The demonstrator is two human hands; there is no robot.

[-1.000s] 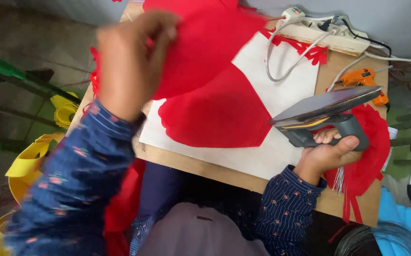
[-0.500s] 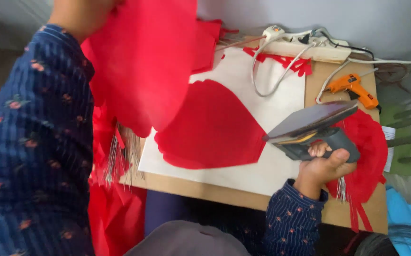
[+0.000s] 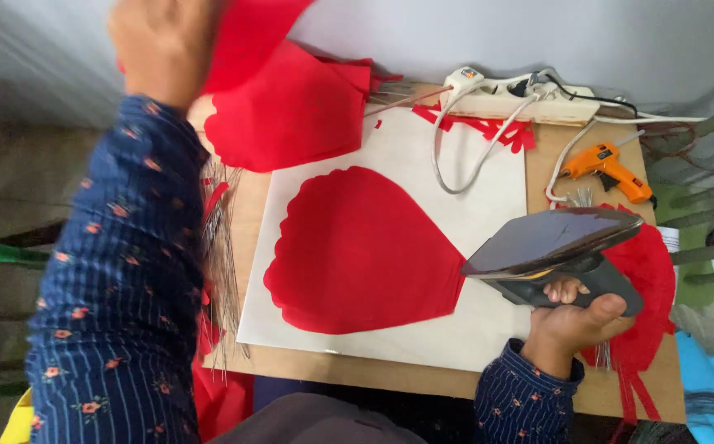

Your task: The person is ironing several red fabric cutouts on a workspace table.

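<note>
In the head view, your right hand (image 3: 575, 325) has its fingers (image 3: 567, 289) wrapped tight round the handle of the iron (image 3: 550, 247), soleplate tilted up, just right of the red petal piece (image 3: 357, 251) lying flat on the white board (image 3: 489, 329). Your left hand (image 3: 164, 49), raised and blurred, pinches another red sheet (image 3: 246, 33). The soleplate, if hot, could scorch the petal's tip beside it, and the lifted sheet may drop across the cord (image 3: 456, 156).
</note>
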